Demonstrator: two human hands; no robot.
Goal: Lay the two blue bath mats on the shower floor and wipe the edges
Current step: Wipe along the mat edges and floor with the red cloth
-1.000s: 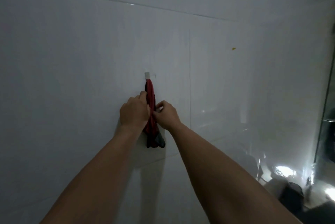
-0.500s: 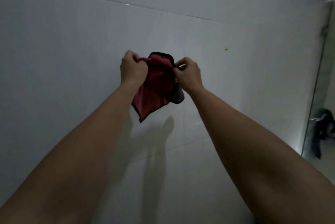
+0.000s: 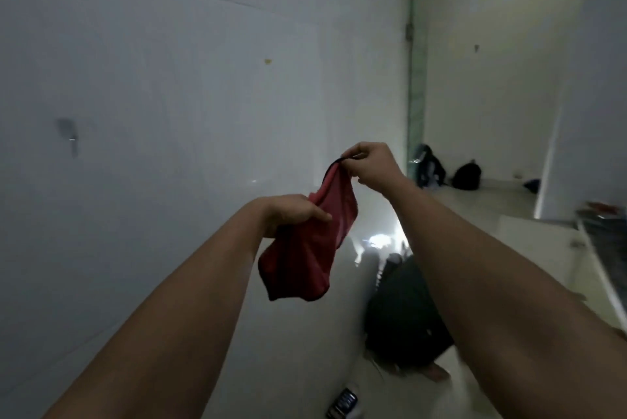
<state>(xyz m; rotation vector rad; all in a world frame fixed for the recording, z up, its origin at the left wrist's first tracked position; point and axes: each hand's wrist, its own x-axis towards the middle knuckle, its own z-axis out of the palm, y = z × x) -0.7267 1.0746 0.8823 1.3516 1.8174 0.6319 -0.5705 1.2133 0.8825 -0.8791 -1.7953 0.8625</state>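
A red cloth with a dark border point(image 3: 307, 249) hangs between my two hands in front of the white tiled wall. My left hand point(image 3: 291, 213) grips its left edge lower down. My right hand point(image 3: 368, 166) pinches its top corner higher up and to the right. The rest of the cloth droops below my left hand. No blue bath mat shows in this view.
A small hook point(image 3: 69, 133) sits on the white tiled wall point(image 3: 169, 79) at left. A glass panel edge point(image 3: 414, 79) stands at right with bags point(image 3: 466, 176) on the floor beyond. A dark bag point(image 3: 403, 310) lies below my right arm, a small dark object point(image 3: 342, 403) near the bottom.
The cloth came off the wall hook and both hands carried it away. My view has swung right and down; my hands now hold the cloth lower, right hand above the left.
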